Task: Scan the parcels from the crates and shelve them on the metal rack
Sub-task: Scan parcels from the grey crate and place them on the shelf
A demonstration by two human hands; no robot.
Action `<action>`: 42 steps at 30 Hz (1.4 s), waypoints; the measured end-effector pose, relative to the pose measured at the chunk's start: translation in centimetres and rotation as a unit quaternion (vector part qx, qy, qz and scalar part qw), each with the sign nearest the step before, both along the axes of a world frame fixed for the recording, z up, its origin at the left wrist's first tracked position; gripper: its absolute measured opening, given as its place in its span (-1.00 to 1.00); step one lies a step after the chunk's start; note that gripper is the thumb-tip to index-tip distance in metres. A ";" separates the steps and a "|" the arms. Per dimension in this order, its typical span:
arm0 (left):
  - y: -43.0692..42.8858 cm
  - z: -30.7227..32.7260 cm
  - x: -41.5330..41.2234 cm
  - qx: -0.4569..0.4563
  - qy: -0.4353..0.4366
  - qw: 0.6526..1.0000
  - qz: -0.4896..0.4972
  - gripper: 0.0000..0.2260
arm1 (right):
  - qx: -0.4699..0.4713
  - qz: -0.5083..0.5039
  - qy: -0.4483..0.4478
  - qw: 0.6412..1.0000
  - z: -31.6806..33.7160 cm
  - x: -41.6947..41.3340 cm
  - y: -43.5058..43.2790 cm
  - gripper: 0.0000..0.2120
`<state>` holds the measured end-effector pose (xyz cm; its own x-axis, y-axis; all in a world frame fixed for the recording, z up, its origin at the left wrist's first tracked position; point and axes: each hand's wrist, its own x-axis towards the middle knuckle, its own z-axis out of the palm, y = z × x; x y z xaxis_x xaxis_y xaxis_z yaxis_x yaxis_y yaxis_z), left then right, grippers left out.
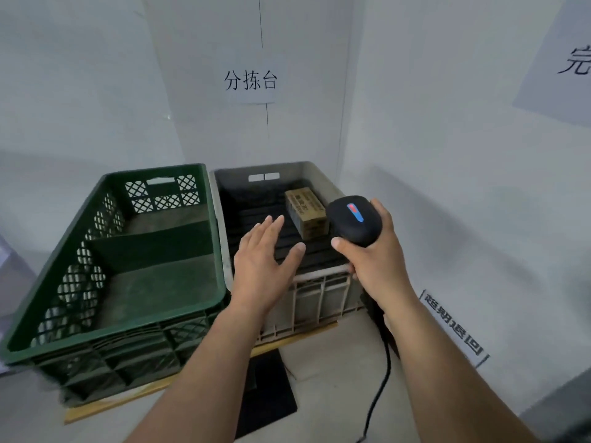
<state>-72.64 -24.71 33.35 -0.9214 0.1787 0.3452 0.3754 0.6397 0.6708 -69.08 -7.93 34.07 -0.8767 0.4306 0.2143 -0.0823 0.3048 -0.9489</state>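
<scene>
**Inspector:** Begin at the lens.

**Operator:** Nearest to me are two bare forearms. The left forearm point(198, 362) rises from the bottom edge, and the right forearm point(447, 362) is beside it.

**Inspector:** Now left to right.

**Operator:** Far left is the green crate point(153, 171). I see its floor and a dark divider inside, and no parcel. Next, the left hand point(262, 251) is spread flat with straight fingers and holds nothing. It is poised over the near end of the grey crate point(319, 298), and I cannot tell whether it touches the rim. One brown parcel point(307, 212) lies toward that crate's far right corner, printed face up, apart from the left fingertips. Right of it, the right hand point(374, 260) is wrapped round the handle of a black scanner point(355, 220). The scanner's head is close by the parcel, and I cannot confirm contact. Its cable point(380, 378) trails to the floor.

**Inspector:** Progress?

**Operator:** In my judgement, a late stage. The green crate appears emptied, and the grey one shows a single parcel. That parcel has not been lifted, and I cannot tell whether it has been scanned. The metal rack is out of view, so I cannot verify anything shelved. What remains is to take up this parcel, scan it and shelve it.
</scene>
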 end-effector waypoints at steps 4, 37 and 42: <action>1.6 -0.2 -5.7 -0.008 0.004 1.000 0.002 -0.46 | -0.008 0.007 -0.005 1.000 0.6 -6.1 2.3 -0.19; 13.8 -14.3 -37.5 -0.092 -0.258 0.960 -0.053 -0.47 | -0.028 -0.011 -0.215 0.976 -14.0 -38.6 9.5 -0.14; 14.2 -15.6 -38.3 -0.038 -0.305 0.950 -0.050 -0.48 | -0.046 0.000 -0.222 0.974 -15.0 -39.7 9.7 -0.11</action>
